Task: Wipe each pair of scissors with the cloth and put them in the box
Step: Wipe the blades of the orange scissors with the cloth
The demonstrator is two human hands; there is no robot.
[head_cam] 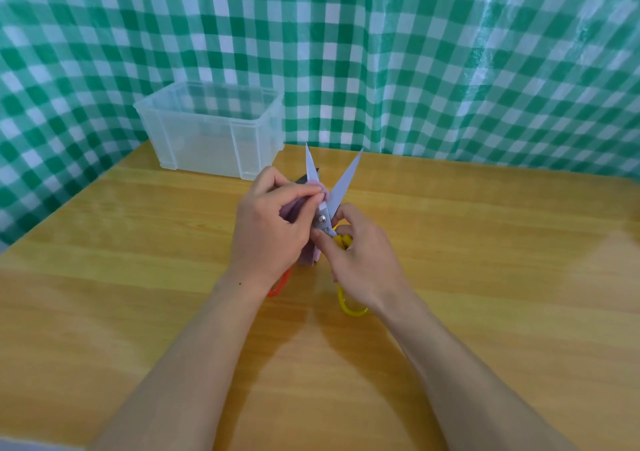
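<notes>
Hiding most of the lilac cloth (pixel 307 256), the left hand (pixel 266 232) leaves only a fold at the fingertips and a strip below the palm in sight. Under the left wrist an orange handle (pixel 278 286) peeks out on the table (pixel 485 242); whatever it belongs to is covered. A dark shape (pixel 304 178) lies behind the left blade, too hidden to identify. The yellow-handled scissors (pixel 341 184) are partly masked as well: one yellow loop shows below the right hand (pixel 363 260), the other sits mostly inside the fingers. The clear plastic box (pixel 194 145) stands at the table's far left, near the green checked backdrop (pixel 450 52); its frosted walls blur the inside, so its contents cannot be told.

A small mark on the steel just beside the pivot screw is too small to read.

Both hands meet over the middle of the table, forearms coming in from the bottom edge. The left hand pinches the cloth against the left blade near its base. The right hand grips the scissors at the handle, just below the pivot, thumb on the steel. The blades stand spread in a V, tips pointing away toward the backdrop.
</notes>
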